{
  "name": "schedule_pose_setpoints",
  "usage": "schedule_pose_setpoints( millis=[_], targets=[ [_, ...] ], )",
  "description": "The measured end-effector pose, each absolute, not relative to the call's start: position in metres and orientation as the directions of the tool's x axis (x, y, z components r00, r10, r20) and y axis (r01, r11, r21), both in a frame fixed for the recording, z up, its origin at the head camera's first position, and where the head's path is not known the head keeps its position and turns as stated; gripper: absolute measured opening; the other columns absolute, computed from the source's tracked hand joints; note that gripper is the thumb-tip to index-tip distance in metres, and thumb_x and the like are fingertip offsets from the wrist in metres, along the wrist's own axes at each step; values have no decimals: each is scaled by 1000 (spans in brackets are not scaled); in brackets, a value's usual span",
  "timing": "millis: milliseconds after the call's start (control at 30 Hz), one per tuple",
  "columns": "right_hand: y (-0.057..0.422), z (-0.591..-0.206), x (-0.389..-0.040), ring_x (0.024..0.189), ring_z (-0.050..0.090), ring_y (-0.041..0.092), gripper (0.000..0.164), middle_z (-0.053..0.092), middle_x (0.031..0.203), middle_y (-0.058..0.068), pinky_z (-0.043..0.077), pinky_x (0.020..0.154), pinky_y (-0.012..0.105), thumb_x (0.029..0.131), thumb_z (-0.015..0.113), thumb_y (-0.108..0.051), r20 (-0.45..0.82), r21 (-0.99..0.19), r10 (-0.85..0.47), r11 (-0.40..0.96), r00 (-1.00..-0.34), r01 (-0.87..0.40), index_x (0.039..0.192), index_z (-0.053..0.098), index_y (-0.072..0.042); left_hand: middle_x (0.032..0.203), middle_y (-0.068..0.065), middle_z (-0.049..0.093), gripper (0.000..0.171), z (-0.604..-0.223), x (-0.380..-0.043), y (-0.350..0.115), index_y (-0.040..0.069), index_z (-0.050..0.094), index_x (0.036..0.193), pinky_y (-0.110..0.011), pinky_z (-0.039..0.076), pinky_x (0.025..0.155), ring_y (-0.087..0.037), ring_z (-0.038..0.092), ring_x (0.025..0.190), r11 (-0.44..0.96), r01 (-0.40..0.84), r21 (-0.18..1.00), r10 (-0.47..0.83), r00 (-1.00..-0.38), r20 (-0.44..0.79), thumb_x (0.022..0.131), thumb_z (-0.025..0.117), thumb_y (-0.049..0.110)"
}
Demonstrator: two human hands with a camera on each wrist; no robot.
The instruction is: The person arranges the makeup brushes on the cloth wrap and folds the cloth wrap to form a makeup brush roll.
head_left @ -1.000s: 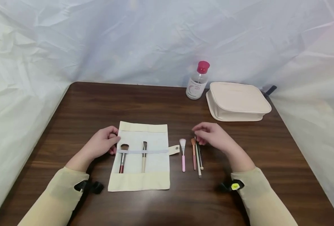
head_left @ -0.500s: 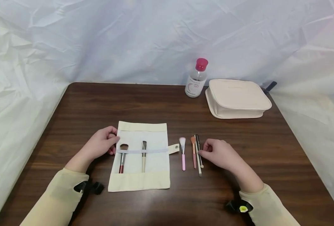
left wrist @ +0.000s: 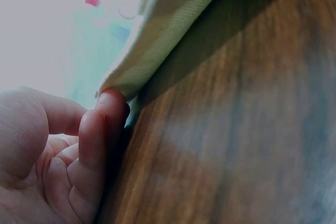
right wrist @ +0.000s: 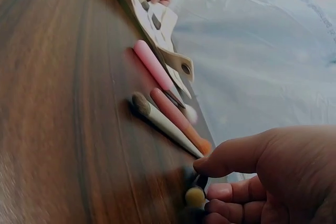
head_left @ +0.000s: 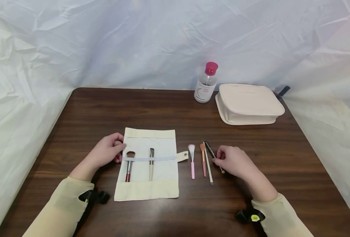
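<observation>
In the head view my left hand (head_left: 111, 148) pinches the left edge of a cream cloth brush roll (head_left: 163, 190) lying unfolded. The left wrist view shows its fingertips at the raised cloth edge (left wrist: 152, 51). Two makeup brushes, one with a red handle (head_left: 128, 171) and one with a beige handle (head_left: 151, 168), sit under the roll's elastic band. My right hand (head_left: 235, 162) pinches a dark makeup brush (head_left: 209, 149), slanted on the table. Beside it lie a pale-handled brush (head_left: 208, 169), a brown-pink brush (head_left: 203, 161) and a pink brush (head_left: 192, 166).
A clear bottle with a red cap (head_left: 205, 87) stands at the table's back edge. Right of it lies a cream zip case (head_left: 250, 103), with a dark object (head_left: 282, 91) behind its right end. White sheeting (head_left: 151, 42) hangs around the table.
My right hand has come nearer and slightly right, and has taken hold of the dark brush. That brush's near end has swung right, away from the pale one. The left hand stays at the roll.
</observation>
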State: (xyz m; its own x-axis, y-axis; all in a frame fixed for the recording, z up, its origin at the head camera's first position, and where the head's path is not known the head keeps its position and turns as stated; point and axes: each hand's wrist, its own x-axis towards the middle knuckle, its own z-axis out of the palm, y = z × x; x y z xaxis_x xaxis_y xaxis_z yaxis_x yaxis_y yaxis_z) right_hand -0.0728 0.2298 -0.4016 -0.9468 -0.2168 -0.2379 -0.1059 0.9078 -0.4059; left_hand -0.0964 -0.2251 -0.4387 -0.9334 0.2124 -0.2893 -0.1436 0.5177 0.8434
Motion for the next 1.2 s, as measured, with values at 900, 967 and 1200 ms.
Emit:
schedule_pose_setpoints(
  millis=[900, 967, 1200],
  targets=[
    [288, -432, -84, 73, 53, 13, 17, 60, 85, -2, 44, 64, 26, 86, 83, -13, 43, -590, -278, 768, -960, -249, 99, 72, -15, 77, -11, 69, 22, -431, -95, -224, -4, 51, 121, -37, 58, 56, -23, 64, 57, 508, -135, 851, 214, -937, -276, 104, 56, 9],
    [292, -439, -83, 73, 54, 11, 18, 62, 86, -4, 45, 64, 23, 85, 84, -10, 119, -609, -279, 738, -953, -292, 98, 73, -17, 77, -12, 69, 22, -431, -95, -224, -4, 51, 121, -37, 58, 56, -23, 64, 57, 512, -135, 848, 209, -938, -276, 104, 56, 9],
    [301, -449, -80, 86, 53, 11, 20, 64, 91, -6, 43, 72, 24, 82, 86, -7, 263, -542, -302, 739, -916, -399, 96, 75, -16, 80, -12, 70, 23, -433, -94, -224, -4, 52, 123, -37, 58, 56, -23, 65, 59, 515, -138, 846, 205, -939, -278, 104, 56, 9]
  ],
)
